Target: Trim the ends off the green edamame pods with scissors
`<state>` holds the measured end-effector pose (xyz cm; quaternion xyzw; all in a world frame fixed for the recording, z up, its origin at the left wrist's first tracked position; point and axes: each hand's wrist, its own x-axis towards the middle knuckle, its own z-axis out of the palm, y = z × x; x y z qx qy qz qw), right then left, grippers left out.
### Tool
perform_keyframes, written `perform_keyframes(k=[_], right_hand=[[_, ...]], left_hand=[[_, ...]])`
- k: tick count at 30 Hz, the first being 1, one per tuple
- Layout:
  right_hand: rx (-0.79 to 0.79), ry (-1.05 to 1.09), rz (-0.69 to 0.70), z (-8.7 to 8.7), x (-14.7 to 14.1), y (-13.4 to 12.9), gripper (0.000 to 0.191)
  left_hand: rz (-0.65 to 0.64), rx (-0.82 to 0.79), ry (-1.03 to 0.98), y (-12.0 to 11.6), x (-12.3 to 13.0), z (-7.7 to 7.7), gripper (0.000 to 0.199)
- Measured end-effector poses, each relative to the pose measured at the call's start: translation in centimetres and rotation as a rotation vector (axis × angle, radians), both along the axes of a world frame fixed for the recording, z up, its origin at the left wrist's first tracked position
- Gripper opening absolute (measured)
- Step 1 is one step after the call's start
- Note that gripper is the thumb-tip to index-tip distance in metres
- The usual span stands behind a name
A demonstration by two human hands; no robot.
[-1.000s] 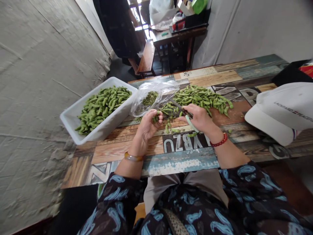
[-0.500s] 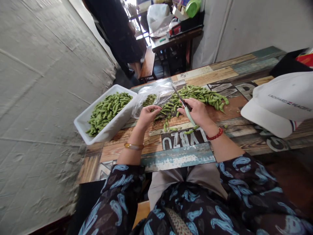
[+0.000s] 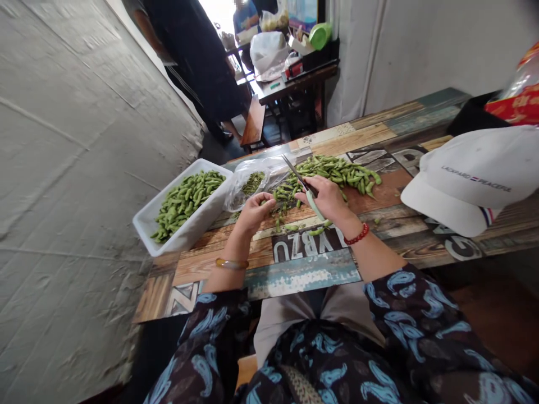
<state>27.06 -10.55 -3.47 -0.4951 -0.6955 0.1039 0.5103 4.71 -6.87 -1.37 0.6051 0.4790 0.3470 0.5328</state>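
Note:
My right hand (image 3: pixel 326 197) is wrapped round scissors (image 3: pixel 313 203) with pale green handles, their blades pointing up and left. My left hand (image 3: pixel 257 210) is closed in a pinch just left of the blades; what it pinches is too small to make out. Beyond both hands a heap of green pods (image 3: pixel 337 171) lies on the patterned wooden table (image 3: pixel 303 275), with a few loose pods (image 3: pixel 291 228) nearer me. A clear plastic bag (image 3: pixel 236 188) with green scraps (image 3: pixel 254 183) lies beyond my left hand. On the left, a white tub (image 3: pixel 202 213) holds many pods.
A white cap (image 3: pixel 471 179) lies on the table at the right, by a red package (image 3: pixel 516 106). A wall (image 3: pixel 76 196) runs along the left. Further off are a bench (image 3: pixel 254 120), a second table (image 3: pixel 295 84) and a person in dark clothes (image 3: pixel 197 56).
The view has shifted slightly, showing more of the background. Both hands stay near the pods, the right still holding the scissors. The person in the background shows an arm now.

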Motion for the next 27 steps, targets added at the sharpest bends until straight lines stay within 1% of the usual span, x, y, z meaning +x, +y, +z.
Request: perform_keyframes(k=[1,3,7,11,15,17,19,23,25,27], right_hand=[[-0.002,-0.008,0.002,0.0,0.0,-0.1,0.036],[-0.005,-0.026,0.005,-0.2,-0.1,-0.2,0.036],[-0.011,-0.061,0.041,-0.5,-0.4,-0.2,0.04],[-0.031,-0.095,0.074,-0.7,-0.5,-0.3,0.04],[-0.026,-0.123,0.077,-0.8,-0.5,-0.5,0.039],[-0.027,-0.143,0.083,-0.6,-0.5,-0.6,0.04],[-0.015,-0.156,0.092,-0.4,-0.6,-0.9,0.04],[0.009,-0.192,0.102,-0.1,-0.9,-1.3,0.041],[0.004,-0.22,0.124,-0.2,-1.1,-1.5,0.043],[-0.014,-0.236,0.159,-0.4,-1.3,-1.6,0.045]], left_hand=[[0.001,-0.074,-0.138,-0.6,0.2,0.3,0.033],[-0.024,-0.163,-0.309,-1.6,0.6,0.8,0.04],[-0.082,-0.203,-0.449,-2.5,1.2,1.2,0.039],[-0.114,-0.227,-0.495,-2.7,1.1,1.2,0.044],[-0.08,-0.225,-0.527,-3.0,0.9,1.2,0.04],[-0.065,-0.225,-0.535,-3.2,0.9,1.3,0.041],[-0.022,-0.227,-0.533,-3.2,0.8,1.3,0.042],[0.109,-0.195,-0.536,-3.1,0.4,1.0,0.041],[0.13,-0.168,-0.56,-3.1,0.3,1.0,0.041],[0.123,-0.154,-0.57,-3.1,0.3,1.0,0.039]])
